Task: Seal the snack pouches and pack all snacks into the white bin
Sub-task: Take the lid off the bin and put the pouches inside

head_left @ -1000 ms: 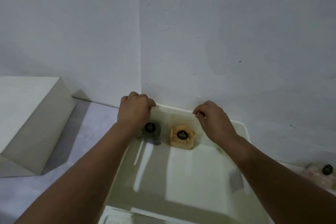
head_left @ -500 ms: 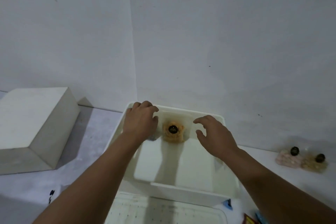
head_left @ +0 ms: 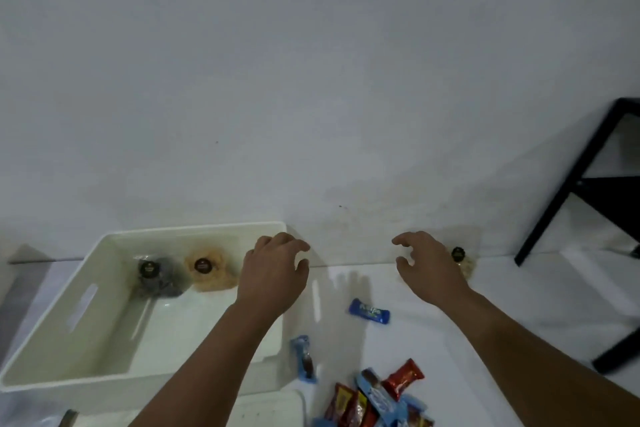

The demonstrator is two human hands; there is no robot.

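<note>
While both hands hover with nothing in them, the scene reads like this, placed relative to the white bin (head_left: 104,315):

Left grip: the left hand (head_left: 273,274) is over the bin's right wall, fingers loosely bent, released, holding nothing.

Right grip: the right hand (head_left: 429,267) is well to the right of the bin, above the worktop (head_left: 519,305), fingers spread and curved, grasping nothing. It seems aimed at the pouch behind it, judging by the reach.

Pouch outside the bin: a clear snack pouch (head_left: 462,262) with a dark round label stands against the wall far right of the bin, mostly hidden by the right hand. Whether it is sealed, I cannot tell.

Pouches inside the bin: a dark pouch (head_left: 154,276) and a tan pouch (head_left: 207,269) stand side by side against the far wall, upright, labels facing the viewer, probably leaned there to save floor space.

Loose snacks: a blue wrapped bar (head_left: 369,311) lies right of the bin, its long axis running left to right. A light blue bar (head_left: 304,359) lies just beside the bin's near right corner, pointing away from the viewer. A pile of red and blue packets (head_left: 377,399) lies nearer, right of the bin.

Other: a black frame (head_left: 568,184) stands far right.
</note>
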